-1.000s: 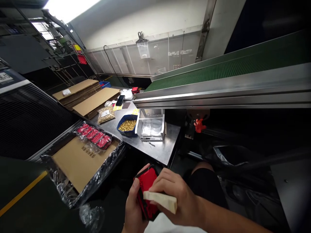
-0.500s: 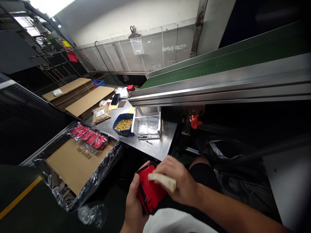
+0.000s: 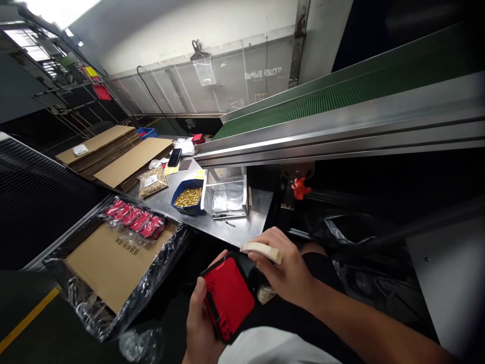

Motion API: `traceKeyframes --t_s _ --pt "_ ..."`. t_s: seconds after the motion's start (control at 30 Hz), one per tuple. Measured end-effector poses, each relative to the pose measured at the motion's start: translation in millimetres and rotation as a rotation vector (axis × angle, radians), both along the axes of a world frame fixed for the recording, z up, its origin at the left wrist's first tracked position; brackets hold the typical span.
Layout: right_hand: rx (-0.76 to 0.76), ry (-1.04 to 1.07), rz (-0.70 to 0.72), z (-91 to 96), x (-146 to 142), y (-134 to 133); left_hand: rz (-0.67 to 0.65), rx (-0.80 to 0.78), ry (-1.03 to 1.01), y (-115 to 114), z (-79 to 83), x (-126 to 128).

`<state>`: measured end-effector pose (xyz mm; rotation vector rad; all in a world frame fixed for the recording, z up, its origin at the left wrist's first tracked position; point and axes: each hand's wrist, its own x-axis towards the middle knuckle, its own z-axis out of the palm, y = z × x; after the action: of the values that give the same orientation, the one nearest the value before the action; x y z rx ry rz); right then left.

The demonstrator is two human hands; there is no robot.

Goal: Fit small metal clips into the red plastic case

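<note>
Case in red sits low in the view, in front of our lap, and we hold it in our left hand, fingers wrapped under its near edge and the thumb along its left side. Its long axis runs from lower left, at our palm, up and to the right, so its far corner points toward our right hand. That hand is just beside the case on its upper right, touching or almost touching the far corner; we cannot tell which, because the dark rim there hides the contact. Our right hand is clenched on a pale block, pinched between thumb and fingers, with the block lying roughly level, its length running left to right above the case's far end. So the block lies up and right of the case face, and the right hand is the nearer one to that far corner, while the left one carries the weight. Beyond both hands, the steel table bears a blue bin of brass parts and a clear box just beside it. To the left, a lined tray holds more red cases in a row.
</note>
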<state>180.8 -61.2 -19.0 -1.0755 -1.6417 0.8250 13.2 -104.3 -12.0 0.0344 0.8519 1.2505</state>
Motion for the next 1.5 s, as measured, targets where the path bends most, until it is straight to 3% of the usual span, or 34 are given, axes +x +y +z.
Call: traceKeyframes --t_s 0.17,0.3,0.43,0.5,0.57,0.67,0.8,0.93,1.03,1.17,1.33,1.4,1.5 --pt "-0.179 0.149 -0.005 1.0 0.7 -11.3 -0.005 0.018 -0.034 -0.8 3.9 -1.2" --pt "-0.082 0.157 0.039 12.5 -7.4 -26.4 -0.005 0.028 -0.02 -2.3 -7.5 -3.6" --pt "0.029 0.071 0.177 16.6 -13.2 -26.4 -0.005 0.021 0.001 -3.8 -13.3 -1.4" --pt "0.028 0.026 0.074 12.5 -10.8 -19.4 0.007 0.004 -0.02 -3.8 -11.6 -0.3" --pt "-0.067 0.07 -0.098 5.1 -4.1 -10.2 -0.02 0.017 -0.031 -3.6 -8.4 -0.4" --pt "-0.266 0.169 -0.223 -15.9 8.0 5.5 -0.087 0.07 -0.038 -3.6 -5.3 -2.3" --pt "-0.432 0.031 -0.403 -70.1 14.3 36.3 -0.098 0.092 -0.1 -5.7 -8.4 -4.6" --pt "-0.511 -0.106 -0.412 -123.3 9.5 73.4 -0.154 0.167 -0.124 -10.8 -12.7 -8.7" --pt "-0.548 -0.225 -0.369 -141.6 2.0 90.6 -0.197 0.221 -0.105 -15.0 -14.1 -14.3" --pt "-0.577 -0.357 -0.308 -146.3 -8.8 96.5 -0.229 0.292 0.08 -18.0 -18.4 -23.1" --pt "-0.555 -0.373 -0.386 -140.2 -14.6 99.2 -0.299 0.46 0.517 -12.5 -21.2 -31.7" --pt "-0.544 -0.33 -0.387 -130.4 -16.1 96.2 -0.325 0.55 0.737 -9.2 -18.1 -33.9" --pt "-0.538 -0.21 -0.246 -100.5 -20.8 75.7 -0.331 0.61 1.007 -6.4 -11.4 -36.1"
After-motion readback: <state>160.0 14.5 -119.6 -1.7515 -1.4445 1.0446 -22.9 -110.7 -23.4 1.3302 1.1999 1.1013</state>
